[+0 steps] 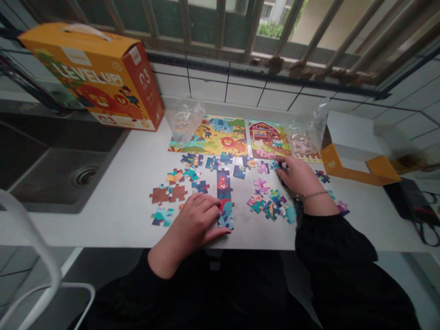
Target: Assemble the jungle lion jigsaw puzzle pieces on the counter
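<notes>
**Head view: two hands among scattered puzzle pieces on a white counter**

The left hand [195, 222] lies palm down on the white counter [113, 206], fingers loosely curled and together, their tips touching the lower end of a short column of joined pieces [224, 197] that runs away from the person. It presses on the pieces rather than gripping them. The right hand [298, 176] reaches further forward, fingers bent down over a small blue piece [277, 165] at the near edge of the farm picture card [266, 137]; whether the piece is actually pinched cannot be told, since the fingertips hide it.

Loose pieces lie all about: a brown pair [168, 194] to the left of the left hand, a colourful cluster [270, 205] between the two hands, and a row just below the jungle picture card [215, 135]. Two crumpled clear bags [184, 121] rest on the cards' far corners. An orange puzzle box [99, 78] stands at the back left beside a dark sink [58, 176], and an open orange tray [357, 151] sits to the right.
</notes>
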The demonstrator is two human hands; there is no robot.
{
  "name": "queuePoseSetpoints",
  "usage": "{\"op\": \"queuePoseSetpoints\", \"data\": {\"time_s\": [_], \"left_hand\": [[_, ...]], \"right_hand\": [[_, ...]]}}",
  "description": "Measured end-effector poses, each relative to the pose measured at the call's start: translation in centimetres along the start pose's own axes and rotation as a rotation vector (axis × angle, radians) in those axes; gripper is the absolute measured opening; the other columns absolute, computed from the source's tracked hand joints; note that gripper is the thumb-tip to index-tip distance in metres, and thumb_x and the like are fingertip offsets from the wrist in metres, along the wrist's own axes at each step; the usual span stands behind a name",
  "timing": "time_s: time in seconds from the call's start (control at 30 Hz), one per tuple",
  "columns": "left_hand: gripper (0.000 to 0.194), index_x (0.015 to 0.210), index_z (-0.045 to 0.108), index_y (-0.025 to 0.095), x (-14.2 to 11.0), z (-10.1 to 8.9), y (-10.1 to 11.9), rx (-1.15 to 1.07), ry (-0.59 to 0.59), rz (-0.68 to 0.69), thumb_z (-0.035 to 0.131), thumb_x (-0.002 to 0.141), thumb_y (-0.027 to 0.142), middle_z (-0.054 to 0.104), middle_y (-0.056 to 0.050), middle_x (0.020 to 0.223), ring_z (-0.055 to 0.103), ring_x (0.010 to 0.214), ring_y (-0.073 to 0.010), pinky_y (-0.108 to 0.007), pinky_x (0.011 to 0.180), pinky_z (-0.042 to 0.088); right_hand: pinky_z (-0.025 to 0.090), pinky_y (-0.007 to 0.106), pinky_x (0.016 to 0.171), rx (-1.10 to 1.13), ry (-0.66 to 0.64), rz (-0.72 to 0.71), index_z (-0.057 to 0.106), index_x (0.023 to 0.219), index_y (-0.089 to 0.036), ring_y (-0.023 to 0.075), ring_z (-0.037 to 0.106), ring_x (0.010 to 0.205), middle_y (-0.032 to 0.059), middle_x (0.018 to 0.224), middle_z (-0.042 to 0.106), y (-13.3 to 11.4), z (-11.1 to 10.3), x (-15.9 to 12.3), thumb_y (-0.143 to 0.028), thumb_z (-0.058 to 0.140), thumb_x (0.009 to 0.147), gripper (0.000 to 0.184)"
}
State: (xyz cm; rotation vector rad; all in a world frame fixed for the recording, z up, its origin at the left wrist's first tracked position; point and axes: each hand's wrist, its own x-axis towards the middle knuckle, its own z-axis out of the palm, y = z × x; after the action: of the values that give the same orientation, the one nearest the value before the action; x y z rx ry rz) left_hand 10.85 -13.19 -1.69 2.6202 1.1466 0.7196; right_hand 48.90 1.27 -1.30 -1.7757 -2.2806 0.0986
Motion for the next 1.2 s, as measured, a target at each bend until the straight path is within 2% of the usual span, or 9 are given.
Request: {"op": "queuePoseSetpoints", "data": {"time_s": [0.13,0.27,0.37,0.47,0.57,0.67,0.8,0.93,1.2], "left_hand": [[0.039,0.104,0.072,0.02,0.1,-0.1,0.0,-0.005,-0.024,-0.014,0.076,0.1,0.058,0.077,-0.014,0.126,0.07,0.118,-0.0345,-0.058,0.11,0.05],[0.04,0.106,0.07,0.019,0.1,0.0,0.0,0.002,-0.034,-0.002,0.075,0.101,0.058,0.076,-0.015,0.13,0.07,0.121,-0.0352,-0.06,0.113,0.048],[0.038,0.108,0.069,0.02,0.0,0.0,0.1,-0.003,-0.042,-0.002,0.075,0.101,0.057,0.076,-0.014,0.134,0.07,0.125,-0.0346,-0.06,0.116,0.046],[0.043,0.124,0.068,0.021,0.0,0.0,0.1,-0.012,-0.035,-0.003,0.075,0.101,0.057,0.074,-0.014,0.142,0.068,0.133,-0.0335,-0.06,0.122,0.042],[0.054,0.138,0.065,0.021,-0.1,0.0,0.1,-0.016,-0.034,0.012,0.075,0.101,0.059,0.073,-0.013,0.147,0.067,0.137,-0.0329,-0.06,0.126,0.038],[0.048,0.132,0.069,0.021,-0.1,0.1,0.1,-0.018,-0.058,0.019,0.076,0.101,0.058,0.074,-0.012,0.147,0.067,0.137,-0.0333,-0.06,0.128,0.036],[0.043,0.128,0.072,0.022,0.0,0.2,0.1,-0.028,-0.08,0.003,0.076,0.101,0.056,0.073,-0.012,0.148,0.067,0.136,-0.033,-0.06,0.127,0.036],[0.039,0.127,0.072,0.023,0.0,0.1,0.2,-0.036,-0.084,-0.01,0.077,0.101,0.052,0.073,-0.012,0.148,0.067,0.136,-0.0321,-0.059,0.128,0.036],[0.031,0.124,0.072,0.023,0.1,-0.1,0.4,-0.043,-0.087,-0.009,0.075,0.102,0.045,0.073,-0.011,0.149,0.067,0.136,-0.0325,-0.061,0.126,0.038]], "right_hand": [[0.057,0.047,0.094,0.043,-0.01,0.023,0.075,0.13,-0.015,0.0328,0.071,0.1,0.0175,0.118,0.078,0.5,0.1,-0.5,-0.034,0.072,0.092,0.043],[0.054,0.041,0.085,0.101,-0.012,0.057,0.075,0.134,-0.017,0.0291,0.067,0.091,0.0125,0.104,0.075,0.5,-0.1,-0.9,-0.039,0.075,0.089,0.05],[0.051,0.038,0.081,0.13,0.006,0.033,0.077,0.126,-0.018,0.0269,0.066,0.089,0.0112,0.101,0.074,0.1,-0.5,-1.2,-0.04,0.07,0.093,0.04],[0.049,0.038,0.08,0.142,0.04,0.029,0.077,0.105,-0.019,0.0267,0.066,0.089,0.0121,0.099,0.075,-0.7,-1.0,-1.8,-0.041,0.061,0.099,0.028],[0.047,0.035,0.071,0.272,0.068,0.11,0.075,0.112,-0.02,0.0232,0.064,0.076,0.0069,0.087,0.072,-2.4,-1.9,-2.8,-0.047,0.064,0.1,0.032],[0.044,0.03,0.061,0.553,-0.08,0.104,0.069,0.127,-0.021,0.0187,0.06,0.066,0.0007,0.079,0.068,-5.5,-2.6,-4.5,-0.054,0.072,0.098,0.044],[0.049,0.028,0.064,0.766,-0.423,-0.025,0.073,0.12,-0.024,0.0169,0.065,0.071,0.0014,0.087,0.075,-10.6,-2.6,-7.0,-0.047,0.07,0.103,0.029],[0.05,0.028,0.072,0.664,-0.486,-0.102,0.078,0.112,-0.025,0.0169,0.069,0.079,-0.0003,0.086,0.076,-13.6,-1.7,-8.4,-0.028,0.076,0.1,0.013],[0.054,0.032,0.079,0.445,-0.393,-0.09,0.08,0.114,-0.026,0.02,0.073,0.087,0.0033,0.097,0.075,-14.3,-1.1,-9.2,-0.024,0.081,0.097,0.016]]}}
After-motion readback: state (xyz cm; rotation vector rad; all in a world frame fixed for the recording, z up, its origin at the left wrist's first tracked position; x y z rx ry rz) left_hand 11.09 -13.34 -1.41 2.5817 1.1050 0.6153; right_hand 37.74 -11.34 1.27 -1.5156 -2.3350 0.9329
